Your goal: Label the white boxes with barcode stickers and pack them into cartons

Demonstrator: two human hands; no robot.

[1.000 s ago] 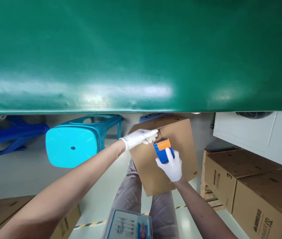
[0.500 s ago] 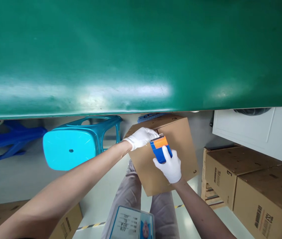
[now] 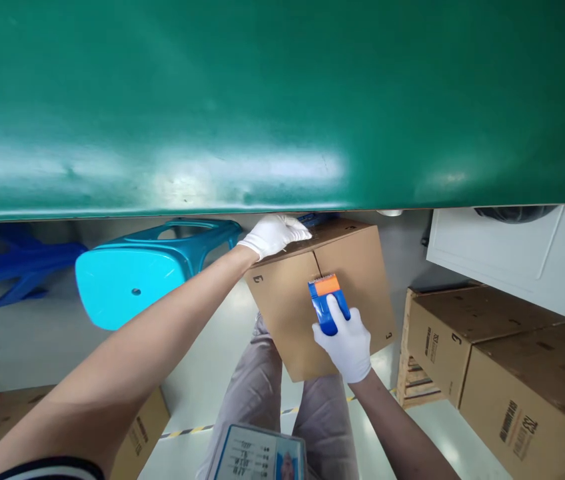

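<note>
My right hand (image 3: 346, 343), in a white glove, is wrapped round a blue and orange tape dispenser (image 3: 326, 308). The dispenser's toothed edge points away from me, over the seam on the near face of a brown cardboard box (image 3: 287, 313). At the box's far left upper edge is my left hand (image 3: 275, 236), gloved too. Its fingers are drawn together against the top side, and whatever they hold, if anything, cannot be made out. The box stands tilted in front of my legs, below the green table edge.
A green-topped table (image 3: 262, 100) spans the upper view. To the left stand a light blue plastic stool (image 3: 132, 283) and a dark blue stool (image 3: 17, 267). At right are stacked cartons (image 3: 512, 393) on a wooden pallet (image 3: 415, 380), below a white appliance (image 3: 502, 250). More cartons lie lower left.
My left hand has moved away from the dispenser's toothed edge to the box's far upper edge. The dispenser in my right hand has shifted slightly right and nearer to me.
</note>
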